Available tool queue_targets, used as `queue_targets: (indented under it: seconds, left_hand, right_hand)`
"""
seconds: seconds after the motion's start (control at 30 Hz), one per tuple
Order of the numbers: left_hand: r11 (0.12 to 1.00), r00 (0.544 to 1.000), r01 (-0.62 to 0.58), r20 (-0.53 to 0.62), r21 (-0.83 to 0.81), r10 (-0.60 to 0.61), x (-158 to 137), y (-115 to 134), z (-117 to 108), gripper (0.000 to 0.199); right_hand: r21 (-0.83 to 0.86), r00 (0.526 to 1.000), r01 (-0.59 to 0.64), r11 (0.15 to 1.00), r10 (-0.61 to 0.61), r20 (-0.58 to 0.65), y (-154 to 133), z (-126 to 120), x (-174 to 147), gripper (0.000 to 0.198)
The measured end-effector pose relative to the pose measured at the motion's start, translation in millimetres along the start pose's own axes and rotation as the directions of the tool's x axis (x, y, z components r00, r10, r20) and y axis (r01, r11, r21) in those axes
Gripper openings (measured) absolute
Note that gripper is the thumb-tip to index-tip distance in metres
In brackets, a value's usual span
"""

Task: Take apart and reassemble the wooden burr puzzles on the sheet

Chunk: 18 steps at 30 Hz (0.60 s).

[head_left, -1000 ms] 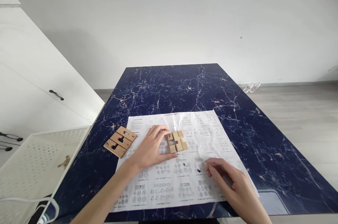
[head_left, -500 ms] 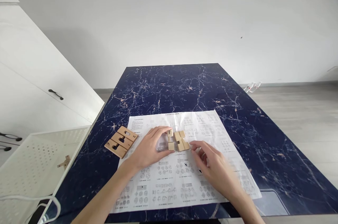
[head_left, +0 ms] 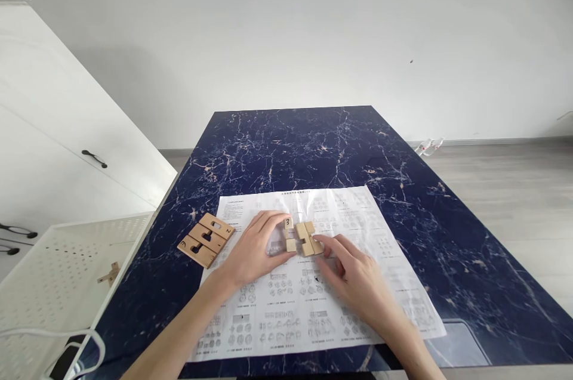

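From where I stand, the person's left hand [head_left: 250, 252] grasps a small notched wooden piece [head_left: 290, 245] marked 3, forefinger at its far end and thumb at its near end. It sits on a creased printed sheet [head_left: 277, 332], just beside two pale notched pieces [head_left: 307, 239] lying against each other. The right hand [head_left: 358, 275] has its forefinger on the right side of that pair and its thumb by the near corner; I cannot tell whether those fingers grip or merely touch. Left of the sheet's edge, three browner numbered boards [head_left: 212, 244] with cut-out holes lie side by side on the dark blue, white-veined table [head_left: 286, 153]. A white cabinet [head_left: 58, 123] stands at the left.
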<state>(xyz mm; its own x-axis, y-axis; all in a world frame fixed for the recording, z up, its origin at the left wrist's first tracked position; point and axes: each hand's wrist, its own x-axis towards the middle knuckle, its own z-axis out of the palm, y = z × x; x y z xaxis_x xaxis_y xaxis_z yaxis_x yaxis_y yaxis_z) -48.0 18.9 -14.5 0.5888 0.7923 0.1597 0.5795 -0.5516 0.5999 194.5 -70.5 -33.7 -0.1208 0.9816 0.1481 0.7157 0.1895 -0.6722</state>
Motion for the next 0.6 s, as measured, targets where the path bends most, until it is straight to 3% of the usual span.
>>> queue_targets:
  seconds: [0.6]
  left_hand:
    - [1.0,0.998,0.007,0.06,0.009,-0.007,1.8,0.3,0.4,0.058]
  right_hand:
    - [-0.005,0.999,-0.017,1.0,0.017,-0.043,-0.4,3.1,-2.4,0.025]
